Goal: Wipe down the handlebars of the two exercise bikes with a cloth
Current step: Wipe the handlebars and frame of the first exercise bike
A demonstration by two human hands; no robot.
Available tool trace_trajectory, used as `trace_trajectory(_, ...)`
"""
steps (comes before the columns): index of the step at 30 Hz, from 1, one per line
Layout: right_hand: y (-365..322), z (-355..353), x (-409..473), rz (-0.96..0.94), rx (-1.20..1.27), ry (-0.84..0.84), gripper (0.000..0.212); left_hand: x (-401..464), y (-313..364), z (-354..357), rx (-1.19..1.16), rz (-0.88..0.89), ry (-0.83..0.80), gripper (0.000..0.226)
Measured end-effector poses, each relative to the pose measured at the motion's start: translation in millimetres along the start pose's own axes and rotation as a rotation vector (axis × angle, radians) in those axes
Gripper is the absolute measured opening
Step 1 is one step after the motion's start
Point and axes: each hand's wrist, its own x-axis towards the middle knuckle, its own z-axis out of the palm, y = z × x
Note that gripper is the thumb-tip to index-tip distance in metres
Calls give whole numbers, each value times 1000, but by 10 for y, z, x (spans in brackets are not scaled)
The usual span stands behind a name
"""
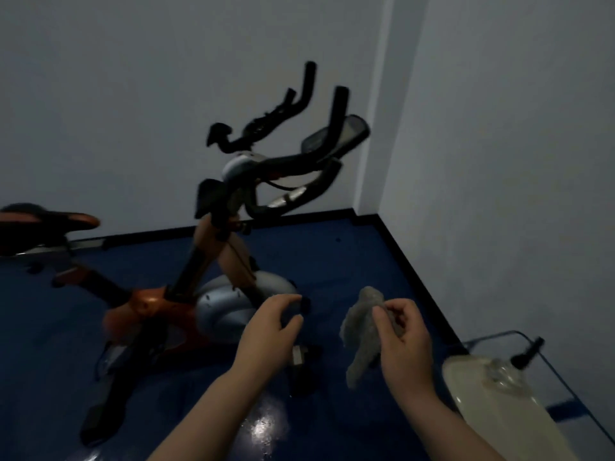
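Note:
An orange and black exercise bike (159,301) stands on the blue floor ahead of me. Its black handlebars (299,158) reach up to the right, with a display console (336,138) on them. Behind, the black handlebars of a second bike (266,118) rise against the wall. My right hand (402,341) grips a crumpled grey cloth (362,331), which hangs down in front of me, well below both handlebars. My left hand (266,331) hovers beside it with fingers loosely curled, holding nothing.
White walls meet in a corner (382,128) just right of the bikes. The bike's saddle (46,224) is at the far left. A white object with a black knob (492,380) sits low at my right. The glossy floor (349,254) shows between the bike and the wall.

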Motion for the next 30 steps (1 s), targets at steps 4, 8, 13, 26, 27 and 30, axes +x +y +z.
trace_trajectory(4, -282, 666, -12, -10, 37, -6, 8, 144, -267, -628, -1, 10, 42, 35)
trace_trajectory(8, -529, 1237, 35, -10, 90, 12, 7, 333, -502, -1164, -14, 78, 73, 32)
trace_trajectory(13, -818, 1738, 139, -29, 152, 50, 6, 561, -660, -1678, -44, 122, 112, 32)
trace_trajectory(26, -1087, 2433, 970, -87, 235, 39, 7, 1519, -729, -2029, -152, 97, 166, 32)
trace_trajectory(27, -1087, 2478, 1054, -99, 230, 43, 7, 1616, -733, -2043, -152, 92, 172, 32)
trace_trajectory(30, -1143, 2646, 1321, -195, 208, 44, 7, 1862, -747, -2071, -187, 69, 215, 31)
